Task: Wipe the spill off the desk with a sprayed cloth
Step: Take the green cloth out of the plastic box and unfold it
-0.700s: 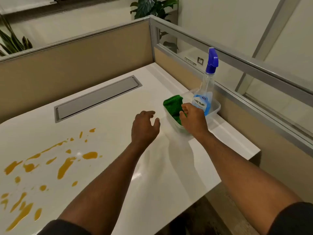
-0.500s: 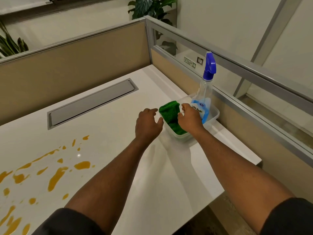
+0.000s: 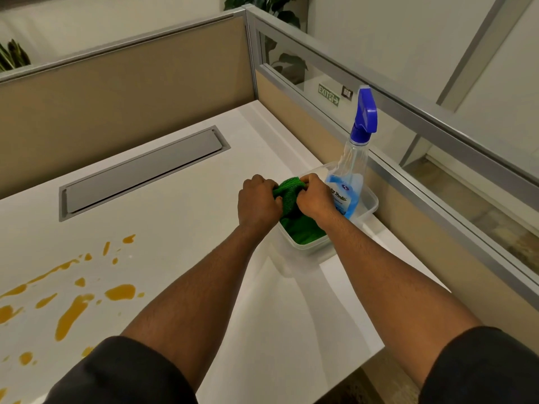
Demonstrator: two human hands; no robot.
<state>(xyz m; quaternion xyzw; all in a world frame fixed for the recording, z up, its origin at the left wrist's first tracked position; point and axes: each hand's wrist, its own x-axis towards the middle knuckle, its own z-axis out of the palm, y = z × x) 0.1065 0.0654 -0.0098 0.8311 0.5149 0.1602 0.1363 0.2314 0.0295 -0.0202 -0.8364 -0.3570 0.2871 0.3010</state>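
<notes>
A green cloth (image 3: 294, 221) lies partly in a clear plastic tub (image 3: 370, 204) at the desk's right side. My left hand (image 3: 258, 202) and my right hand (image 3: 315, 196) both grip the cloth's upper end, which is lifted above the tub's rim. A spray bottle (image 3: 351, 173) with a blue trigger head and blue liquid stands upright in the same tub, just right of my right hand. An orange spill (image 3: 70, 298) is splattered over the white desk (image 3: 180, 228) at the lower left, well away from both hands.
A grey cable hatch (image 3: 143, 170) is set flush in the desk behind the spill. Tan partition walls with a glass strip close the back and right sides. The desk's front edge runs across the lower right, with floor beyond it.
My left hand moved right to the tub and closed on the cloth. My right hand also closed on it, and the cloth's end has risen above the tub.
</notes>
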